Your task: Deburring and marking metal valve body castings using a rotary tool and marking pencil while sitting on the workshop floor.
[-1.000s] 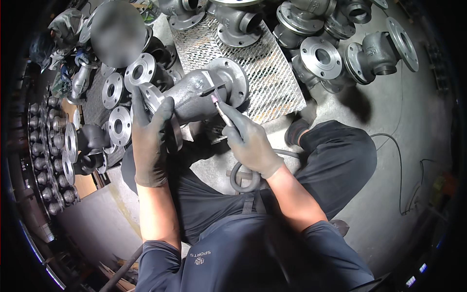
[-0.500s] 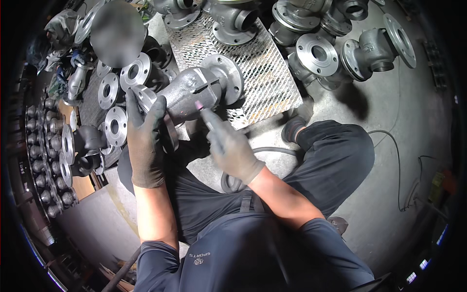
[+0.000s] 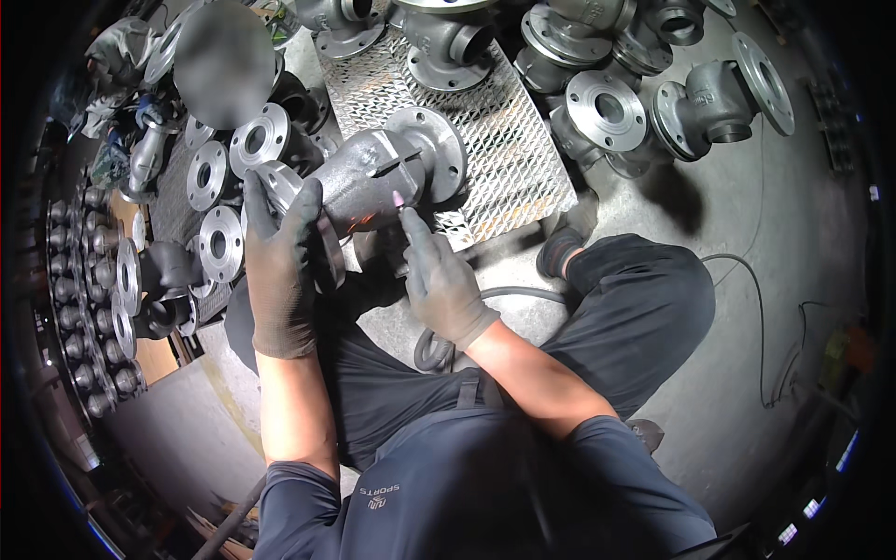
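With right hand (image 3: 448,287) curled round pink-tipped grinder (image 3: 399,200), could skid along casting (image 3: 359,182) ahead, if overpressed, into left hand (image 3: 283,271) clasping flange (image 3: 331,254)

— Where's the held casting (image 3: 369,191)?
— Right over the platform's (image 3: 504,177) near end, left hand (image 3: 283,238) at its left flange, right hand (image 3: 443,285) and hand tool (image 3: 399,200) on its near side!
— Behind it?
— Another casting (image 3: 446,42), on the platform's far part.
— Left side?
— Flanged castings (image 3: 234,245) bunched there, rows of small parts (image 3: 82,317) farther left.
— And right?
— More castings (image 3: 707,101) beyond the platform's edge. Nearer us, a hose (image 3: 523,291) between the legs (image 3: 630,303).
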Demonstrator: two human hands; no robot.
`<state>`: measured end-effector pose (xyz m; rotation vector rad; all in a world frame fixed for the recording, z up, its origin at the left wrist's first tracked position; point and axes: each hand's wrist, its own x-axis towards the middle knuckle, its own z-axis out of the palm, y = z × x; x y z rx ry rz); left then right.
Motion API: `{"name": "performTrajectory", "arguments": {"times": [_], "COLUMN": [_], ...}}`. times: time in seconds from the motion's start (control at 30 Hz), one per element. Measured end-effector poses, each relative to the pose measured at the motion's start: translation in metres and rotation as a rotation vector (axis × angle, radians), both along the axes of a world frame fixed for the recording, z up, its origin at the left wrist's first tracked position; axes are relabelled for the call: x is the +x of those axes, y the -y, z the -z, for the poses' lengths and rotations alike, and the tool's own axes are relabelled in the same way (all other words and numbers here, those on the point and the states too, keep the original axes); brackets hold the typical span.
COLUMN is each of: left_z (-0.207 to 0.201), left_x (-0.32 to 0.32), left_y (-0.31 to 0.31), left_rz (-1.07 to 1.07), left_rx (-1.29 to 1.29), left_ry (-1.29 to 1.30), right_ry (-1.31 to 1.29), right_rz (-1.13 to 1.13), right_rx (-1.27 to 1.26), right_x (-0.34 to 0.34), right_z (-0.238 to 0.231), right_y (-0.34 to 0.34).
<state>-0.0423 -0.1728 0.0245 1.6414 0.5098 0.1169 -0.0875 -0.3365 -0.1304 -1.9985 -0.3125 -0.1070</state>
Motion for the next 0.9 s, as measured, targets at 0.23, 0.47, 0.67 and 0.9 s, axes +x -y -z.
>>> {"name": "performTrajectory", "arguments": {"times": [0.23,0.47,0.67,0.9], "left_z": [-0.004,0.044,0.023,0.011], "left_x": [-0.002,-0.029,-0.023,-0.022], "left_y": [-0.006,-0.005,-0.007,-0.019], "left_rz": [0.109,0.492,0.347,0.144], "left_rx": [-0.173,0.936,0.741,0.43], "left_ry": [-0.116,0.383,0.051,0.09], "right_ry": [-0.14,-0.078,-0.211,-0.325], "right_rz": [0.0,0.166,0.128,0.011], "right_rx": [0.025,0.034,0.091,0.032], "right_x": [0.02,0.026,0.028,0.008], "right_z": [-0.023,-0.013,-0.012,-0.031], "right_y": [0.038,0.071,0.098,0.107]}}
